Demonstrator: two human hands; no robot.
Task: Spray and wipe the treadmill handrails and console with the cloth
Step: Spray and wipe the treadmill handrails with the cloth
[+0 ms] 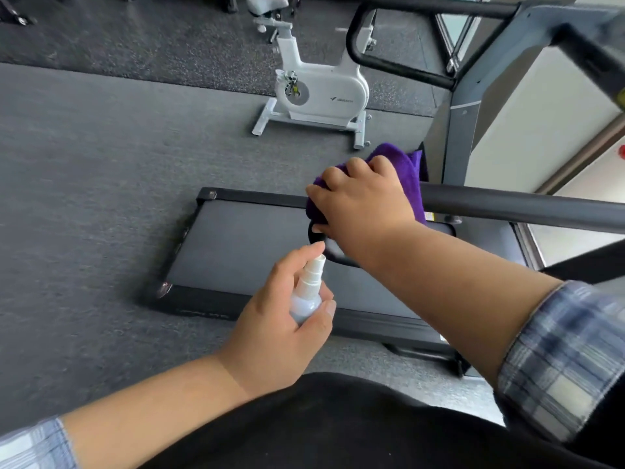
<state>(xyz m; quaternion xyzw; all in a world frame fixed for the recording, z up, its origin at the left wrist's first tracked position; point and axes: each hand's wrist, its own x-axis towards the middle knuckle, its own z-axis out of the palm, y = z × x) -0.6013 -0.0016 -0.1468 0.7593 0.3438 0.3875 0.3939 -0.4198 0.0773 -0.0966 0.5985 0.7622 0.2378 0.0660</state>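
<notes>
My right hand grips a purple cloth wrapped over the curved end of the near black handrail. My left hand holds a small white spray bottle upright, its index finger on the nozzle top, just below the rail's end. The far handrail loops at the upper right. The treadmill belt lies below both hands. The console is out of view.
A white exercise bike stands on the grey floor beyond the treadmill's rear end. The grey treadmill upright rises at right, with a window and wall behind it. Dark carpeted floor spreads to the left.
</notes>
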